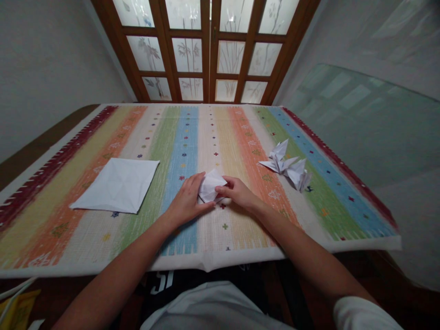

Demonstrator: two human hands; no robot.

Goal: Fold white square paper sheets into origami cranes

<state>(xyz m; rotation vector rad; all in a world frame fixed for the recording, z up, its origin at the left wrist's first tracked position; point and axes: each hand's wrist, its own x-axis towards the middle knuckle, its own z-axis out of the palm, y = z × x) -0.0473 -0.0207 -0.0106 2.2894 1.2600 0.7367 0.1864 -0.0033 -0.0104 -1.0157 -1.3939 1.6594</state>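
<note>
A small piece of folded white paper (212,184) lies on the striped cloth in front of me, between both hands. My left hand (188,196) rests along its left side, with the fingers at its upper left edge and the thumb at the lower edge. On the right, my right hand (238,190) pinches the paper's right side between thumb and fingers. Its exact folds are partly covered by the fingers.
A flat, creased stack or sheet of white paper (118,185) lies to the left. Folded paper cranes (287,166) sit together at the right. A striped tablecloth (165,183) covers the table; its front edge is near my body. Glass-paned wooden doors (209,55) stand behind.
</note>
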